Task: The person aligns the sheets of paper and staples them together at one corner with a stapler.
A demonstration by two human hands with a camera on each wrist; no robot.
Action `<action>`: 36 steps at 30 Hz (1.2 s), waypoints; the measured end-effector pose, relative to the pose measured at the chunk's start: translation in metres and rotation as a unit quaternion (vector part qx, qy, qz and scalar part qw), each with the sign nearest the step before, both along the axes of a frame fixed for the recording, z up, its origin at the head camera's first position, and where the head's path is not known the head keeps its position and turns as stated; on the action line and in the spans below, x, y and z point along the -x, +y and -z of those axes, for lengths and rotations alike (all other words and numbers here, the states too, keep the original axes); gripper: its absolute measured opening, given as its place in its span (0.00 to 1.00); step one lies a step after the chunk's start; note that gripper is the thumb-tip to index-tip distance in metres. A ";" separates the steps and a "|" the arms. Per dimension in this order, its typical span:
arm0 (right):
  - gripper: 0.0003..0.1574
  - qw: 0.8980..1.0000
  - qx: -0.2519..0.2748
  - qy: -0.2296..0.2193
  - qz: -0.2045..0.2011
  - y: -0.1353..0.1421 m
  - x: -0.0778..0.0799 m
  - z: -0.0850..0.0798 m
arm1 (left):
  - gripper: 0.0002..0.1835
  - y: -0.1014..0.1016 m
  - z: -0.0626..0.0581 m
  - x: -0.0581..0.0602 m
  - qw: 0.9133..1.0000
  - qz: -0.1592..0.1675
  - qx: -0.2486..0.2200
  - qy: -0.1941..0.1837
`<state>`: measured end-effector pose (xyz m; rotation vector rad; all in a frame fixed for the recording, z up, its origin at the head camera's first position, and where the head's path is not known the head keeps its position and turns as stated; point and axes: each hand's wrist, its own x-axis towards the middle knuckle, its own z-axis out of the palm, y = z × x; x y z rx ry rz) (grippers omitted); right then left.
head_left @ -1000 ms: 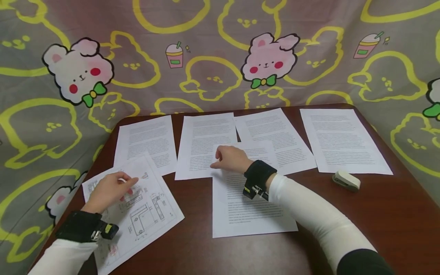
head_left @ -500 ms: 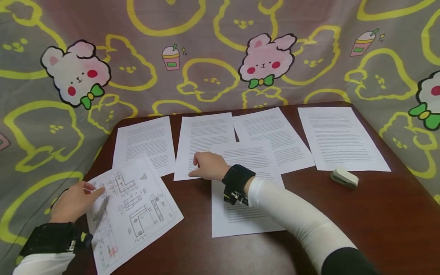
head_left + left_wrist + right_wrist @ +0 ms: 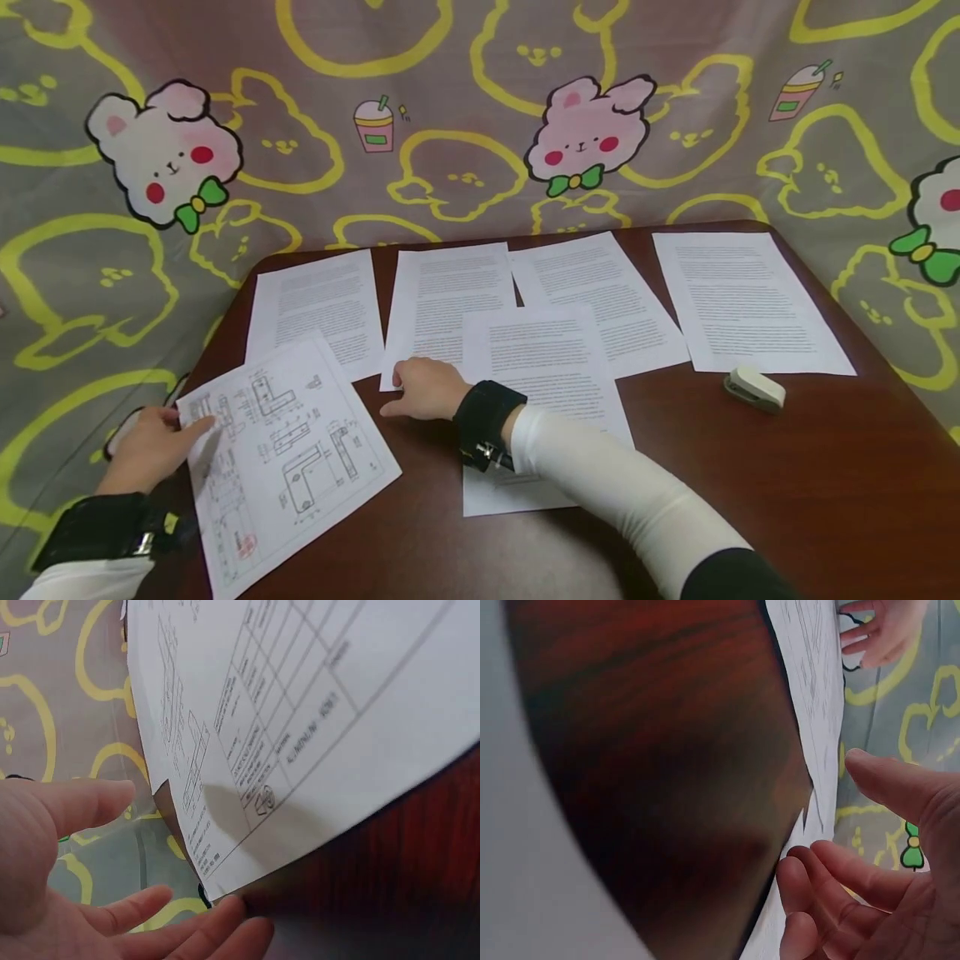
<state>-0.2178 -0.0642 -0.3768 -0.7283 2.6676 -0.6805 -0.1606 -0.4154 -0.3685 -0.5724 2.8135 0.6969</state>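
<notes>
A sheet with technical drawings (image 3: 303, 450) lies at the table's left, angled, overlapping a text page behind it. My left hand (image 3: 150, 442) is at its upper left corner. In the left wrist view its thumb (image 3: 94, 802) stands apart from the fingers (image 3: 217, 926), which lie by the sheet's edge. My right hand (image 3: 429, 389) hovers between the drawing sheet and the front text page (image 3: 543, 358), fingers loosely bent. Nothing sits between its thumb (image 3: 889, 776) and fingers (image 3: 855, 870) in the right wrist view. The right forearm covers part of the front page.
Along the back lie several printed pages: a left one (image 3: 318, 312), a middle one (image 3: 450, 283), a tilted one (image 3: 592, 283) and a right one (image 3: 750, 308). A pale stapler-like object (image 3: 755, 388) rests near the right page. A patterned cloth (image 3: 450, 100) hangs behind the table.
My left hand has moved left from over the drawings to the sheet's corner. My right hand has moved left and nearer, off the front text page.
</notes>
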 end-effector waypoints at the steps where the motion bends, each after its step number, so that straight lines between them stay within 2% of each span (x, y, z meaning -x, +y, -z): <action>1: 0.22 1.000 0.003 -0.004 -0.001 -0.002 -0.001 0.001 | 0.40 -0.001 0.000 0.000 1.000 -0.005 -0.011 -0.002; 7: 0.18 1.000 0.008 -0.015 -0.001 -0.014 -0.006 0.004 | 0.41 -0.006 0.002 0.001 0.995 -0.058 -0.082 -0.002; 15: 0.18 1.000 -0.013 0.002 -0.004 -0.036 -0.017 0.007 | 0.45 -0.012 0.004 0.002 0.988 -0.080 -0.129 0.000; 19: 0.17 1.000 -0.008 0.029 -0.005 -0.043 -0.021 0.009 | 0.49 -0.013 0.001 0.003 0.976 -0.093 -0.197 -0.005; 24: 0.18 0.999 -0.007 0.039 -0.001 -0.048 -0.023 0.009 | 0.47 -0.012 -0.004 0.006 0.957 -0.111 -0.267 -0.004; 28: 0.18 0.999 -0.009 0.042 -0.006 -0.049 -0.025 0.010 | 0.45 -0.013 -0.007 0.006 0.950 -0.113 -0.291 -0.006; 32: 0.18 0.997 -0.020 0.065 -0.020 -0.051 -0.026 0.012 | 0.45 -0.015 -0.009 0.007 0.944 -0.112 -0.310 -0.012; 36: 0.19 0.995 -0.035 0.088 -0.027 -0.053 -0.028 0.015 | 0.47 -0.017 -0.010 0.007 0.936 -0.128 -0.326 -0.026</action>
